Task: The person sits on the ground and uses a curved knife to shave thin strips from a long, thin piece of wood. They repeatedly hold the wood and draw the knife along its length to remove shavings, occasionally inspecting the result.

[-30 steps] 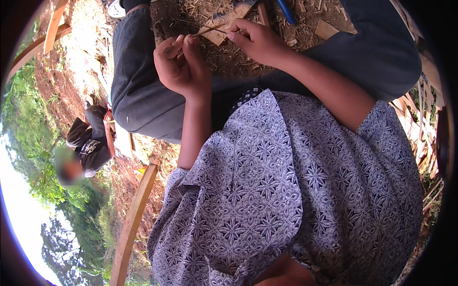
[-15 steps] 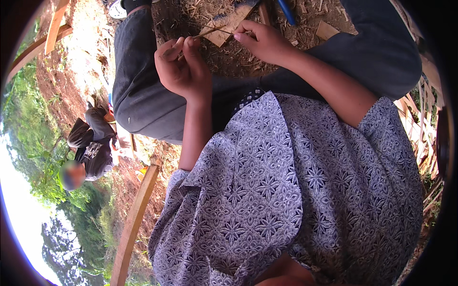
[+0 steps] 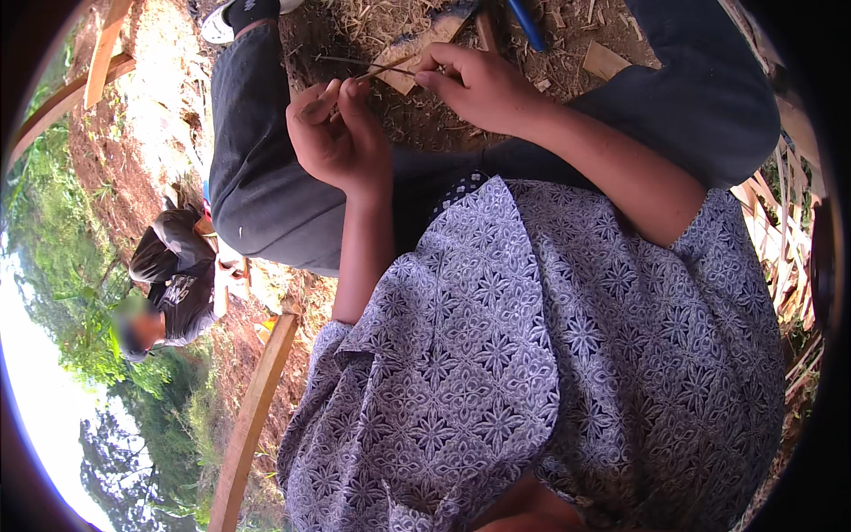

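My left hand (image 3: 341,133) is closed, pinching a thin brown wooden stick (image 3: 383,67) between thumb and fingertips. To its right and slightly higher, my right hand (image 3: 479,87) grips a thin, dark, rod-like tool (image 3: 341,59) whose pale tip points left. Rod and stick cross between the two hands, and they seem to touch there. The rod's exact kind is too fine to make out. Below the crossing lies a flat light wooden board (image 3: 439,37) with a dark smear on it.
Wood shavings (image 3: 368,16) cover the ground between my legs. A blue tool or handle (image 3: 528,25) and a wood offcut (image 3: 605,60) lie beyond my right hand. At left, another person (image 3: 177,275) sits by wooden beams (image 3: 257,417). Split strips (image 3: 780,239) lie at right.
My right hand has shifted a little left and down, so more of the dark rod now sticks out leftward past the stick. The left hand stays nearly in place.
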`<move>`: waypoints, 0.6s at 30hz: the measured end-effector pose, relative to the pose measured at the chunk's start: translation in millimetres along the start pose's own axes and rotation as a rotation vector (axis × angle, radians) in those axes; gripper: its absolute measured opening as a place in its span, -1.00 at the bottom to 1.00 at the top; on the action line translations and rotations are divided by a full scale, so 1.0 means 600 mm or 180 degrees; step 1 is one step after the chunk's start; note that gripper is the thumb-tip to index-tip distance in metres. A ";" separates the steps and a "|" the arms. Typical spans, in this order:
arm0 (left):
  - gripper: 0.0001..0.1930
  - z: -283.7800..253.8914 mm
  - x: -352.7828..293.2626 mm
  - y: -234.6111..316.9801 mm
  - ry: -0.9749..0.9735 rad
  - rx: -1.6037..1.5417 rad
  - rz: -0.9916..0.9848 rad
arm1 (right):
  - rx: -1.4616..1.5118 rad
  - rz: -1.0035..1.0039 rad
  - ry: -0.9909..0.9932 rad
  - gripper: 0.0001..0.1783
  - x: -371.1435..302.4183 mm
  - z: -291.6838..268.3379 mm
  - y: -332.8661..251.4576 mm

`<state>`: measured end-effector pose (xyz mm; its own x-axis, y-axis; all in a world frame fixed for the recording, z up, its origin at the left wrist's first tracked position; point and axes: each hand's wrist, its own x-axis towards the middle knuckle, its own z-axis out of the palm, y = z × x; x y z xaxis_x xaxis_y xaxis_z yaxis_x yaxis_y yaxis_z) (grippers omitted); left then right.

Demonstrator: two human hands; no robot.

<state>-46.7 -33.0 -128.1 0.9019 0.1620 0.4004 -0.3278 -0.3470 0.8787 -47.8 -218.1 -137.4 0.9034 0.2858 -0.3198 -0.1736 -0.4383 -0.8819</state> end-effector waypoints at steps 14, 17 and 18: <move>-0.91 0.006 0.000 0.000 0.0062 -0.0052 0.0060 | 0.0185 -0.0176 -0.0080 -0.77 -0.009 -0.004 -0.039; -0.91 -0.006 -0.013 0.017 -0.0009 0.0006 -0.0017 | -0.0379 0.0299 -0.0047 -0.68 0.014 0.011 0.058; -0.91 0.000 -0.007 0.010 -0.0041 -0.0046 0.0035 | -0.0467 0.0540 -0.0034 -0.65 0.027 0.022 0.129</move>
<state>-52.4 -35.6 -124.3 0.9018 0.1463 0.4067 -0.3416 -0.3352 0.8780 -52.0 -236.0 -215.3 0.8617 0.2060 -0.4638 -0.2632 -0.5999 -0.7555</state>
